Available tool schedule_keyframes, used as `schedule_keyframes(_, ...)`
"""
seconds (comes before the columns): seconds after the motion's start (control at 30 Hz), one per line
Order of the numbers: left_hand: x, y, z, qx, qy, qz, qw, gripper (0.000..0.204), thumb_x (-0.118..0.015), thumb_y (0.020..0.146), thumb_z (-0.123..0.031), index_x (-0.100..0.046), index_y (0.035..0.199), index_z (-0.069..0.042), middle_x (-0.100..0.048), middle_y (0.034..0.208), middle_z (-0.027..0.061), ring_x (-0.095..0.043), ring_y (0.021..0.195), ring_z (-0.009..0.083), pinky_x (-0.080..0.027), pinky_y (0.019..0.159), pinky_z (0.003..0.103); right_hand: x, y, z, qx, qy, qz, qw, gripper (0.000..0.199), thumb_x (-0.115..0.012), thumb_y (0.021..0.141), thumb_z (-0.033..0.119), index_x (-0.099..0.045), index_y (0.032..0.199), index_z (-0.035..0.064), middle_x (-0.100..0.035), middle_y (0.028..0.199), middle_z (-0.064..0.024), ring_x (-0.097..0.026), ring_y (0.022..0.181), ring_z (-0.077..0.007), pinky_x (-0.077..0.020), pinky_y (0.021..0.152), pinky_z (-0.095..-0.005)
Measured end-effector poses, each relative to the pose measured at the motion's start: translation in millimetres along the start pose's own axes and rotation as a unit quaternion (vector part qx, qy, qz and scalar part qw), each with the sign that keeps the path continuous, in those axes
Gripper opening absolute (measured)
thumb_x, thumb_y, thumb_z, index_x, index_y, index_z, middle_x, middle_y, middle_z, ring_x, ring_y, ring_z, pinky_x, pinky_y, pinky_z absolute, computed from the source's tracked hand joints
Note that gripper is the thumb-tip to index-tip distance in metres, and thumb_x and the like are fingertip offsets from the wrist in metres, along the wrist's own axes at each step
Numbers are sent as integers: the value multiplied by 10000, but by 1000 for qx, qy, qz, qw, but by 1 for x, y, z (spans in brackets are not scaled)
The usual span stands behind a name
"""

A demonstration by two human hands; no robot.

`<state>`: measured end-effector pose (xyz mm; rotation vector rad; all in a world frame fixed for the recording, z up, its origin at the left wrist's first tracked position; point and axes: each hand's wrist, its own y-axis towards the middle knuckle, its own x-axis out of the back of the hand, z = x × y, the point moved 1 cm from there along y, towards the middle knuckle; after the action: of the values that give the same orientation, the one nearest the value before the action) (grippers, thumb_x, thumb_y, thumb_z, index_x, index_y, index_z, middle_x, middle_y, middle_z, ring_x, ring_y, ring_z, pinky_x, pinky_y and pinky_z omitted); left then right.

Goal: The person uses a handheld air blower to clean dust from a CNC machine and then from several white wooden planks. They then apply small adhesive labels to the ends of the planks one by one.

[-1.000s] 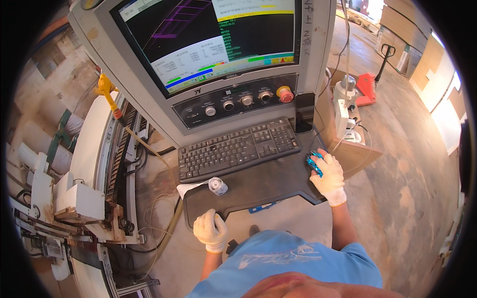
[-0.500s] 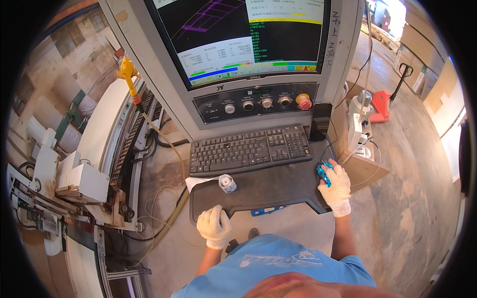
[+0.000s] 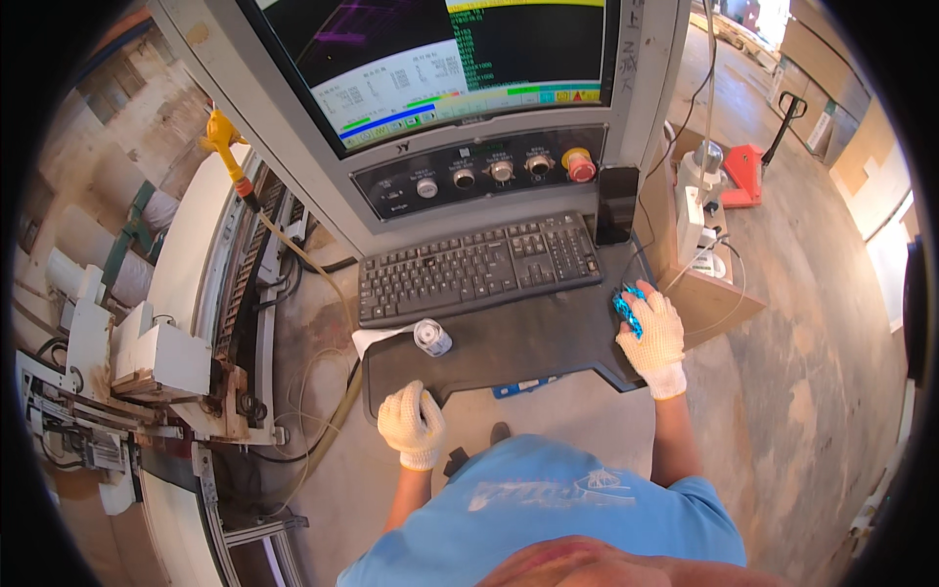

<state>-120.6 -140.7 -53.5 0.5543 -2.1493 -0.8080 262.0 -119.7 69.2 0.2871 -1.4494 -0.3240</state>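
Note:
A white knitted work glove covers each of my hands. My right hand [image 3: 652, 340] rests over a computer mouse [image 3: 626, 313] with a shiny blue and black pattern, at the right end of the dark keyboard shelf [image 3: 509, 347]. Its fingers wrap the mouse, and the palm hides part of it. At the shelf's front left corner, my left hand [image 3: 411, 425] is curled into a loose fist, with nothing visible in it. Behind the hands lies a black keyboard [image 3: 479, 271]. A small roll of white paper or tape [image 3: 431, 338] stands in front of the keyboard, its loose end trailing left.
Above the keyboard are a button panel [image 3: 479, 174] with a red emergency stop knob [image 3: 579, 165] and a lit monitor [image 3: 421, 78]. A phone [image 3: 617, 203] leans upright at right. White machinery [image 3: 166, 352] with cables stands left; a red pallet jack [image 3: 745, 176] is far right.
The whole scene sits slightly higher and further left in the picture, with less of the monitor showing. Both hands keep their places, the right one still on the mouse.

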Motion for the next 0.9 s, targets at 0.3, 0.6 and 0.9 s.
schedule_keyframes(0.3, -1, 8, -2, 130, -13, 70, 989, 416, -838, 830, -191, -699, 1205, -77, -690, 883, 67, -634, 700, 252, -529, 655, 382, -2, -6, -3, 24, -10, 4, 1000, 502, -742, 799, 143, -707, 1299, 127, -628, 1421, -109, -631, 1181, -361, -516, 1010, -481)
schedule_keyframes(0.6, -11, 57, -41, 240, -39, 120, 963, 643, -899, 780, -291, -631, 1307, -40, -702, 1205, 156, -701, 1088, 288, -553, 971, 410, -1, -14, -7, 37, 6, 3, 999, 458, -741, 839, 167, -712, 1296, 153, -630, 1426, -121, -625, 1215, -365, -517, 1021, -474)
schedule_keyframes(0.9, -12, 54, -64, 347, -81, 90, 930, 462, -829, 805, -346, -735, 1186, -102, -769, 1113, 129, -748, 1052, 299, -581, 931, 389, 7, -33, -34, 37, 2, 45, 998, 484, -702, 891, 187, -674, 1373, 161, -576, 1500, -149, -600, 1285, -390, -505, 1047, -484)
